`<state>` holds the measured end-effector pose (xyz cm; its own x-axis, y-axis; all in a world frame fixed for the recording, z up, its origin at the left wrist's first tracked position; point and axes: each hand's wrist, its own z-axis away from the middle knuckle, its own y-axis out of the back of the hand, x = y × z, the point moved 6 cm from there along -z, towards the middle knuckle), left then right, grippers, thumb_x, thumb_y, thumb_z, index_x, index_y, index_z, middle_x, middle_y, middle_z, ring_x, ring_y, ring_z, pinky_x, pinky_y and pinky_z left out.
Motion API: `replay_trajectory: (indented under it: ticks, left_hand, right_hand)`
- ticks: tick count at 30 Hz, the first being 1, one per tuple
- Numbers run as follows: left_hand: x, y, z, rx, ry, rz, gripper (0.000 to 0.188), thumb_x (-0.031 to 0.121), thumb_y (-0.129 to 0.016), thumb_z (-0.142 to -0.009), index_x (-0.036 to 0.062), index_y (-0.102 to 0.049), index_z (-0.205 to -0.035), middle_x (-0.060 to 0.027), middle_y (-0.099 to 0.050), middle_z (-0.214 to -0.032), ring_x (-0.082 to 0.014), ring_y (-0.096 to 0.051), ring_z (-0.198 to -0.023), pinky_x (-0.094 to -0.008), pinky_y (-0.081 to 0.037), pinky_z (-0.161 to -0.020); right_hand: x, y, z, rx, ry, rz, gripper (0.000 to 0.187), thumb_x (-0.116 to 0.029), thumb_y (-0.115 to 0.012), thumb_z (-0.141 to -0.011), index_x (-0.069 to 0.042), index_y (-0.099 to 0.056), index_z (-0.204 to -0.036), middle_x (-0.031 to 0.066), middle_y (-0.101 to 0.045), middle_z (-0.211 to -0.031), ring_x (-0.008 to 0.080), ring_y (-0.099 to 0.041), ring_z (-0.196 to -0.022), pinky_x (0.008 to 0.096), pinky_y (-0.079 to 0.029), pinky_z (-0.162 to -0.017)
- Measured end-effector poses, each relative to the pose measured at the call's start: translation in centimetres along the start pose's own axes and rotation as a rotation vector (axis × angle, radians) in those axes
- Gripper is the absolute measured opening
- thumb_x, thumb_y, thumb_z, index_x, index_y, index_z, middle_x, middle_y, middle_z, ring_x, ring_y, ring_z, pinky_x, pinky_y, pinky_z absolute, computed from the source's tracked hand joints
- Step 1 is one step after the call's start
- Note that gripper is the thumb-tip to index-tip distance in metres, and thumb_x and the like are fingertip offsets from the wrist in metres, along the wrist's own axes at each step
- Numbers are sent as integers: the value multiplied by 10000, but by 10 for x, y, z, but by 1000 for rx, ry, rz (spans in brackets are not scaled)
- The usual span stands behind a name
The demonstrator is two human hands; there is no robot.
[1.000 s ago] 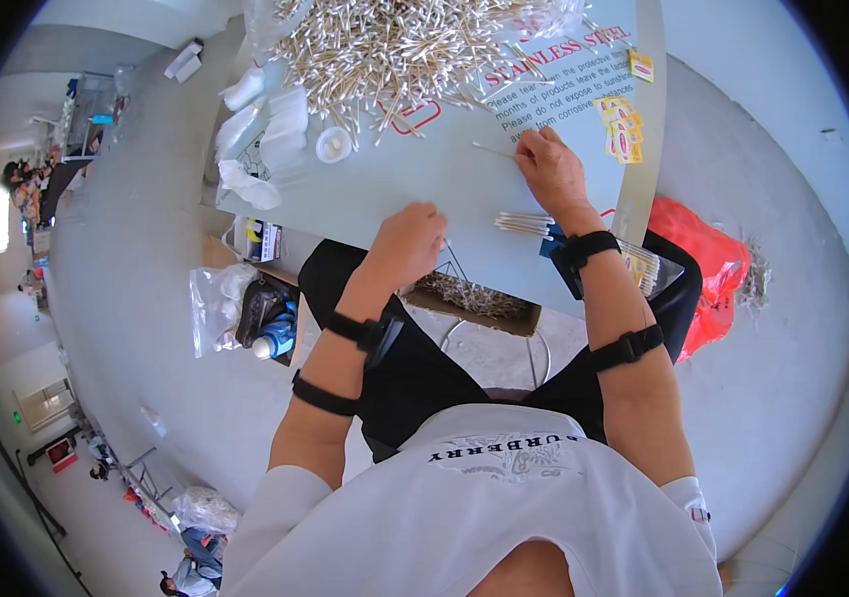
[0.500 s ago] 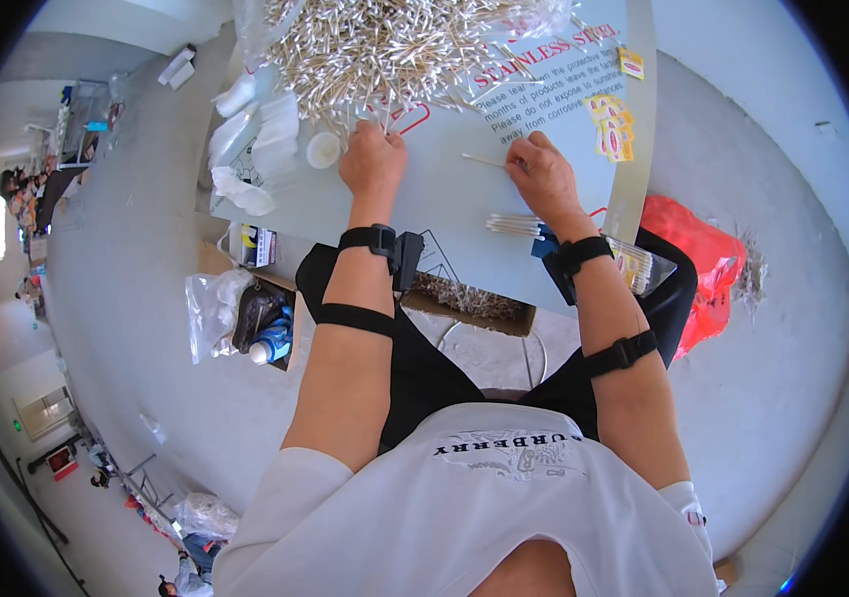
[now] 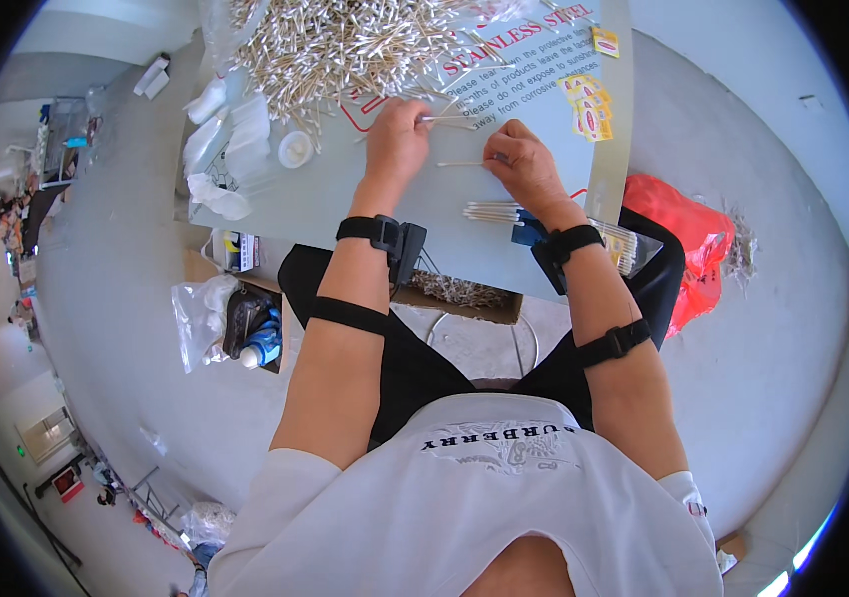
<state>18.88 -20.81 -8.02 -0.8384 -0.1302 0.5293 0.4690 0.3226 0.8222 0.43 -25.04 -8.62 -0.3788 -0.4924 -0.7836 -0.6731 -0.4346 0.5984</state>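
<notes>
While a Swab (image 3: 459, 164) Is Held in the Right Hand (image 3: 526, 169), Another Swab (image 3: 444, 118) Is Pinched in the Left Hand (image 3: 397, 141)

Although the two hands are set apart over the table (image 3: 295, 204), the fingertips of each are clamped on a thin shaft. By the right hand, the swab is gripped near one end; its long axis is laid almost level across the view, and its white tip is pointed left. By the left hand, at least one swab is gripped, its free end pointed right; whether the shaft just below it is also held cannot be told. The end grip is probably used so that most of each shaft is left clear.

Nearer the body, a row of swabs (image 3: 492, 211) is laid side by side, tips to the left, apparently so that the ends are matched. At the far side, a loose pile (image 3: 345, 55) is heaped with shafts pointed every way, seemingly placed within easy reach. A round white container (image 3: 295, 149) is set left of the left hand, and yellow packets (image 3: 589, 107) are spread at the right, perhaps out of the way.
</notes>
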Motion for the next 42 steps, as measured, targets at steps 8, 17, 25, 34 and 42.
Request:
replay_trajectory:
  ticks: [8,17,25,34,42]
  left_hand:
    - [-3,5,20,0,109,88,308,-16,-628,-714,86,-626,-1005,-91,-596,-941,-285,-598,-861,-408,-501,-742]
    - [-4,4,43,208,71,121,385,17,-675,-706,91,-613,-1079,-66,-573,-948,-232,-584,-828,-351,-507,-736]
    - [17,7,17,145,105,40,221,58,-712,-731,86,-609,-923,-86,-579,-928,-314,-572,-940,-425,-486,-754]
    - [1,-2,-4,-11,79,-46,97,90,-680,-777,58,-626,-850,-112,-621,-830,-318,-615,-818,-422,-490,-712]
    - [1,12,-7,163,100,-144,80,42,-655,-757,84,-622,-816,-104,-589,-892,-342,-580,-913,-450,-495,-745]
  right_hand:
    - [5,4,3,10,-125,-71,153,-53,-690,-720,-63,-633,-862,112,-567,-910,314,-603,-860,378,-509,-766]
    - [-2,1,-25,133,-101,50,219,-123,-665,-770,-130,-687,-987,97,-577,-991,296,-625,-902,393,-521,-771]
    - [2,-13,-31,114,-117,198,58,-141,-670,-777,-161,-675,-831,60,-569,-956,267,-624,-871,388,-521,-728]
    - [3,-11,-28,97,-101,186,30,-110,-641,-791,-131,-662,-791,78,-572,-927,291,-621,-852,393,-514,-726]
    - [4,-7,-18,70,-49,112,25,-72,-627,-786,-93,-641,-782,87,-575,-927,304,-611,-864,394,-509,-741]
